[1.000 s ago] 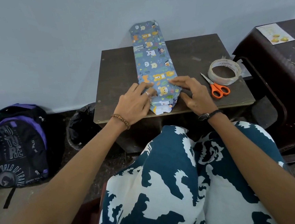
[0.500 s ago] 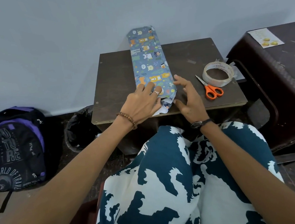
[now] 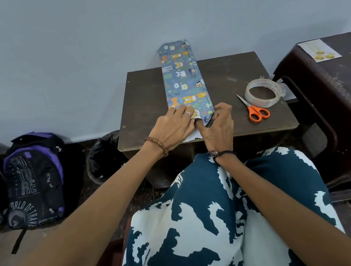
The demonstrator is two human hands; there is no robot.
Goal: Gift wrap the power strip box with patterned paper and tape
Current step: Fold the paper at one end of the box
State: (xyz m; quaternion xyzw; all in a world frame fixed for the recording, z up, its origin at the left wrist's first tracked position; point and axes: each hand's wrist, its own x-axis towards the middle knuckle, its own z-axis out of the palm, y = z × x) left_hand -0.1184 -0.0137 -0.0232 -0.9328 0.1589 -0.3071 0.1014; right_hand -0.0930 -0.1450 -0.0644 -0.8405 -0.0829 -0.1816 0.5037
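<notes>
The long power strip box (image 3: 183, 79), covered in blue animal-patterned paper, lies lengthwise on the small dark table (image 3: 144, 105), its far end overhanging toward the wall. My left hand (image 3: 173, 128) presses flat on the box's near end. My right hand (image 3: 217, 125) pinches the paper flap at the near right corner, folding it inward. A white underside of paper (image 3: 193, 136) sticks out below the hands. The clear tape roll (image 3: 263, 92) and orange-handled scissors (image 3: 255, 110) lie to the right on the table.
A dark brown plastic stool (image 3: 335, 102) with a printed label stands at the right. A black bin (image 3: 104, 158) and a black-purple backpack (image 3: 34, 181) sit on the floor at the left. My lap in patterned fabric (image 3: 220, 224) lies below the table's front edge.
My right hand went from lying open beside the box's near end to closing on the paper flap at its corner. My left hand stays pressed on the near end.
</notes>
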